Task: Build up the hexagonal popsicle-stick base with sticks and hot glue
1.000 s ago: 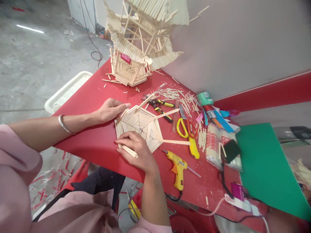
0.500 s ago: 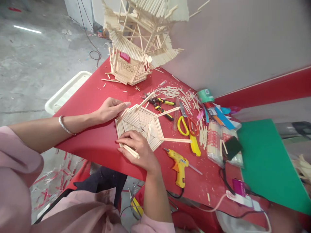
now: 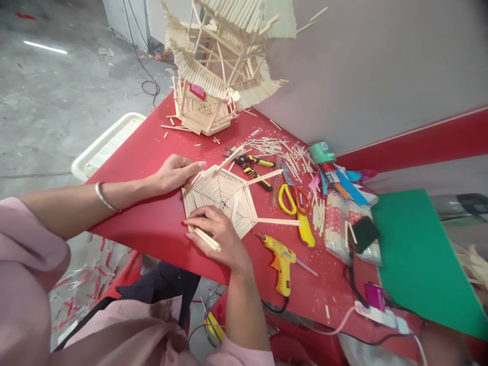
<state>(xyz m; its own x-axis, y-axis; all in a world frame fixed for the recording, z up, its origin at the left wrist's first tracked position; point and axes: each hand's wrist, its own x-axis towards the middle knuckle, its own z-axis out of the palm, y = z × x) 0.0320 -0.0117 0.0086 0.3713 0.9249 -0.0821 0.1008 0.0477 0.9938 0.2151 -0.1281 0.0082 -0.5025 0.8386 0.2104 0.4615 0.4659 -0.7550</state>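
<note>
I see stick-filled plastic packs (image 3: 336, 223).
My right hand (image 3: 219, 234) pinches paired sticks (image 3: 208, 240); left hand (image 3: 174, 175) clasps the hexagonal panel (image 3: 230, 187).

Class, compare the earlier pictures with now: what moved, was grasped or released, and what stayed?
Nothing visibly moved, was grasped or released; only the view shifts slightly. The left hand stays at the edge of the stick panel, the right hand keeps its sticks, and the glue gun lies unmoved.

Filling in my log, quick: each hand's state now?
Left hand: at the edge of the stick panel; grip partly hidden, cannot tell.
Right hand: closed, holding short sticks by the panel's near edge.
</note>
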